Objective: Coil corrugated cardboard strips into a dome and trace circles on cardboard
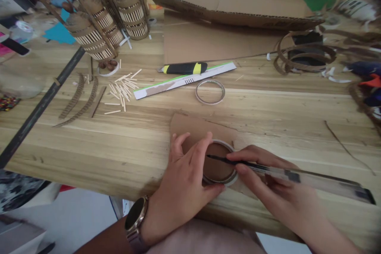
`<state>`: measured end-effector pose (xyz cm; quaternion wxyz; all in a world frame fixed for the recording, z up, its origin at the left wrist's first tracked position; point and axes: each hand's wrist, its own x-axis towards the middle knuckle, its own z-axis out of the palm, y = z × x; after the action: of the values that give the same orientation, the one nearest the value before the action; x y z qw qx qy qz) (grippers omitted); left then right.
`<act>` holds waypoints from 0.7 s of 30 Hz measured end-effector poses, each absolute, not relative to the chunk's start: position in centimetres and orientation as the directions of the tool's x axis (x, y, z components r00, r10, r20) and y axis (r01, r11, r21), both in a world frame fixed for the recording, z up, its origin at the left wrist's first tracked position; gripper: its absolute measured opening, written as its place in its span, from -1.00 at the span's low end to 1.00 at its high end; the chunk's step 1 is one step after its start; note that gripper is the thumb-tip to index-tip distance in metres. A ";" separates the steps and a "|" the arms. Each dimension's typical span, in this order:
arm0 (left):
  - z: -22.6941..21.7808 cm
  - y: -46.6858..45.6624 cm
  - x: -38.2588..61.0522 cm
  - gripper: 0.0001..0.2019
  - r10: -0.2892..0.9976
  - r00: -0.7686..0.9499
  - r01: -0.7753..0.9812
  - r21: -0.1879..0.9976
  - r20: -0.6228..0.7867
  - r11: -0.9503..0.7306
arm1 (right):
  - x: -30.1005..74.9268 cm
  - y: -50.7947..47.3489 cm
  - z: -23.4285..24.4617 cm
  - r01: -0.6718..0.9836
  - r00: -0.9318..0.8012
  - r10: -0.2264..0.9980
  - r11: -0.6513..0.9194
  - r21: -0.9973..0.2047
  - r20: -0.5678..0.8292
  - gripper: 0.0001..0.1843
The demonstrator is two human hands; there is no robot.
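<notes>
My left hand (181, 184), wearing a watch (137, 214), holds a tape ring (229, 180) flat on a small brown cardboard piece (198, 124). Its thumb and forefinger reach around the ring's edge, while the other fingers spread over the cardboard. Pinched in my right hand (285, 194) is a pen (327, 185) with a dark front and a clear barrel. The pen's dark tip lies inside the ring, near its left side; whether it touches the cardboard I cannot tell.
Beyond my hands lie another ring (210, 103), a white strip (178, 85), a utility knife (181, 68) and several small sticks (122, 91). Lantern-like models (131, 12) stand at the back left. Large cardboard (238, 8) lies behind, with curled brown strips (306, 59) at right.
</notes>
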<state>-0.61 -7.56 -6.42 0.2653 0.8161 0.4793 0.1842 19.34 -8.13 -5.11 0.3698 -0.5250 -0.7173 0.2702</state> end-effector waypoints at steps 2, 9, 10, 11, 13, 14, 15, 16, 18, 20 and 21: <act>-6.5 -7.5 -0.6 0.11 0.881 0.472 0.679 0.621 0.041 -0.393 | 19.0 -7.9 -5.2 0.549 -0.181 0.950 0.312 -0.775 0.254 -0.88; -6.7 -7.5 -0.5 0.11 0.883 0.464 0.669 0.625 0.071 -0.402 | 18.7 -7.6 -5.6 0.533 -0.233 0.938 0.344 -0.773 0.257 -0.87; -6.7 -7.5 -0.5 0.10 0.883 0.463 0.667 0.628 0.071 -0.400 | 18.7 -7.6 -5.6 0.529 -0.233 0.938 0.344 -0.776 0.257 -0.86; -6.7 -7.5 -0.5 0.10 0.884 0.463 0.666 0.631 0.068 -0.398 | 18.7 -7.7 -5.7 0.527 -0.233 0.938 0.343 -0.778 0.255 -0.86; -6.7 -7.5 -0.5 0.10 0.884 0.463 0.666 0.635 0.061 -0.392 | 18.6 -7.6 -5.8 0.528 -0.235 0.937 0.347 -0.775 0.259 -0.86; -6.7 -7.5 -0.5 0.10 0.885 0.463 0.666 0.636 0.058 -0.390 | 18.6 -7.6 -5.9 0.529 -0.234 0.935 0.351 -0.772 0.265 -0.86; -6.8 -7.5 -0.6 0.11 0.885 0.463 0.666 0.637 0.056 -0.389 | 18.7 -7.5 -5.9 0.532 -0.231 0.935 0.352 -0.770 0.268 -0.86; -6.8 -7.5 -0.6 0.11 0.886 0.461 0.668 0.636 0.054 -0.386 | 18.7 -7.4 -5.9 0.536 -0.225 0.936 0.350 -0.768 0.269 -0.86; -6.8 -7.5 -0.5 0.11 0.888 0.457 0.674 0.634 0.047 -0.380 | 19.0 -7.2 -5.8 0.548 -0.210 0.941 0.338 -0.765 0.266 -0.85; -6.8 -7.5 -0.5 0.10 0.891 0.452 0.679 0.632 0.040 -0.373 | 19.4 -7.2 -5.7 0.576 -0.193 0.944 0.329 -0.748 0.267 -0.84; -6.8 -7.5 -0.6 0.10 0.891 0.452 0.680 0.632 0.038 -0.372 | 19.6 -7.2 -5.6 0.596 -0.186 0.943 0.331 -0.732 0.275 -0.85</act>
<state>-0.55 -7.48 -6.79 0.2763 0.8059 0.4876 0.1909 19.57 -7.19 -5.56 0.3609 -0.5261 -0.7314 0.2407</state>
